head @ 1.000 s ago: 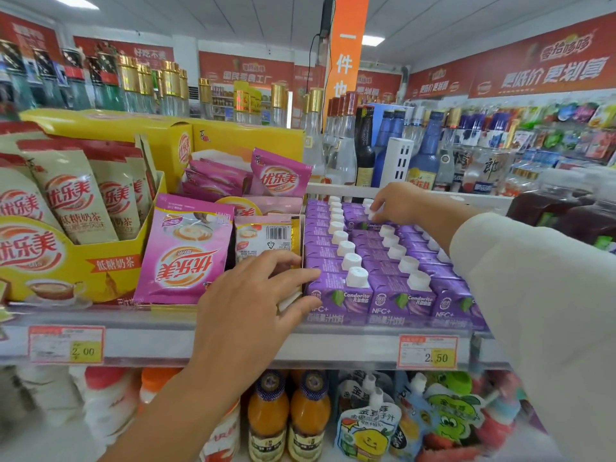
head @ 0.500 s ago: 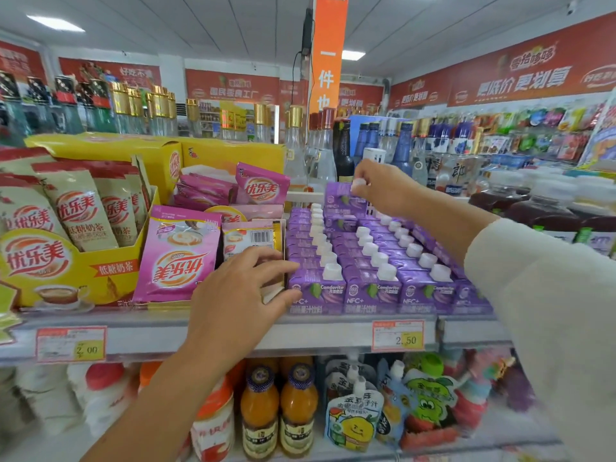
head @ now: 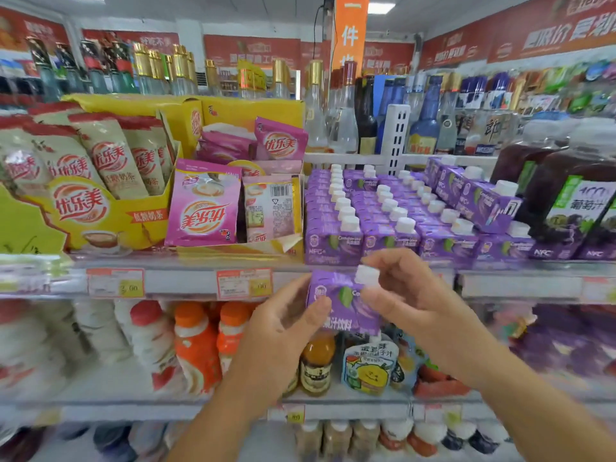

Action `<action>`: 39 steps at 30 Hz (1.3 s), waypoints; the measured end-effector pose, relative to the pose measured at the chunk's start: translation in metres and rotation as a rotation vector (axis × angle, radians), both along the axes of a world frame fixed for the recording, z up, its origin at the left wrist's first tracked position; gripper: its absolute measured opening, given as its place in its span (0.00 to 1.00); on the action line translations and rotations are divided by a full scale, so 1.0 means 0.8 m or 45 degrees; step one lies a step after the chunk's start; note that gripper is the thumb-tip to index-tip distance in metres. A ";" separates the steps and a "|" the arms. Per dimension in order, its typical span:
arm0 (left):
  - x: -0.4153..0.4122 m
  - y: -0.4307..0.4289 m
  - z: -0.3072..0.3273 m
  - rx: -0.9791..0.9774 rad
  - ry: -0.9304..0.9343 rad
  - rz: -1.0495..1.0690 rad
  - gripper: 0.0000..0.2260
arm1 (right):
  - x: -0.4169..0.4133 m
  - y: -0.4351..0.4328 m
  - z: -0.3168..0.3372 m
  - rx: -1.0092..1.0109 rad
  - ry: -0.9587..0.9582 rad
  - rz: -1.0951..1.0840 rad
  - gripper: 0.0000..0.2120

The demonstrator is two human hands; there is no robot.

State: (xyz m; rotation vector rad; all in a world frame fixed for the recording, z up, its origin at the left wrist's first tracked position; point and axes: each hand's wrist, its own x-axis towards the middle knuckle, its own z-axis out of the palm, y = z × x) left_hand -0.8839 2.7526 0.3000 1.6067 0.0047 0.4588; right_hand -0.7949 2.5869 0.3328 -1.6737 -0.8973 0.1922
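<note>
One carton: head view — purple juice pack, now off the back of the shelved rows, held just in front of the shelf rail. I judge the pick done.
Right hand: fingers pinch the white cap.
Left hand: left the shelf front; now grips the carton's left side.
Room: free toward me — lower bottles sit behind and below.
</note>
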 end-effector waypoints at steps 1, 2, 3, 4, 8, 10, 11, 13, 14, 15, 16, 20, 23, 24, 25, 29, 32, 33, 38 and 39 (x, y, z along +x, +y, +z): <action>-0.003 -0.002 -0.013 -0.097 0.048 -0.001 0.14 | -0.005 0.001 -0.019 0.031 0.038 -0.006 0.17; -0.005 -0.002 -0.026 -0.194 0.093 -0.002 0.15 | -0.011 0.003 -0.035 0.070 0.079 -0.017 0.19; -0.007 -0.003 -0.037 -0.277 0.139 -0.003 0.16 | -0.016 0.005 -0.052 0.109 0.121 -0.044 0.19; -0.009 -0.002 -0.046 -0.338 0.184 -0.013 0.16 | -0.020 0.008 -0.066 0.146 0.162 -0.085 0.19; -0.021 0.001 -0.069 -0.601 0.271 -0.068 0.17 | -0.032 0.015 -0.105 0.252 0.298 -0.205 0.17; -0.025 0.003 -0.075 -0.624 0.278 -0.072 0.17 | -0.035 0.015 -0.115 0.253 0.333 -0.228 0.15; -0.026 0.004 -0.078 -0.598 0.282 -0.074 0.17 | -0.036 0.015 -0.119 0.252 0.346 -0.232 0.14; -0.030 0.004 -0.081 -0.557 0.288 -0.079 0.18 | -0.038 0.015 -0.126 0.242 0.350 -0.236 0.11; -0.031 0.004 -0.083 -0.547 0.285 -0.074 0.18 | -0.040 0.015 -0.127 0.241 0.347 -0.239 0.10; -0.033 0.003 -0.084 -0.543 0.282 -0.064 0.17 | -0.043 0.016 -0.129 0.244 0.352 -0.240 0.10; -0.034 0.002 -0.085 -0.538 0.275 -0.053 0.17 | -0.048 0.018 -0.130 0.247 0.363 -0.226 0.11; -0.039 -0.005 -0.095 -0.514 0.251 -0.005 0.16 | -0.065 0.027 -0.135 0.173 0.315 -0.156 0.27; -0.043 -0.012 -0.099 -0.443 0.266 0.075 0.13 | -0.072 0.030 -0.142 0.117 0.280 -0.204 0.33; -0.043 -0.012 -0.100 -0.397 0.277 0.106 0.12 | -0.074 0.030 -0.143 0.120 0.295 -0.205 0.32; -0.043 -0.011 -0.100 -0.343 0.292 0.130 0.13 | -0.076 0.029 -0.142 0.123 0.326 -0.191 0.31; -0.044 -0.007 -0.104 -0.332 0.442 0.005 0.33 | -0.089 0.019 -0.136 0.153 0.538 -0.038 0.25; -0.049 -0.022 -0.102 -0.478 0.476 -0.147 0.18 | -0.091 0.013 -0.141 0.119 0.551 -0.042 0.15; -0.051 -0.026 -0.101 -0.496 0.464 -0.126 0.16 | -0.091 0.012 -0.142 0.104 0.525 -0.051 0.12; -0.061 -0.019 -0.102 -0.499 0.422 -0.117 0.19 | -0.081 -0.002 -0.140 0.098 0.584 -0.146 0.13; -0.063 -0.018 -0.102 -0.493 0.429 -0.132 0.19 | -0.079 -0.005 -0.140 0.098 0.622 -0.179 0.11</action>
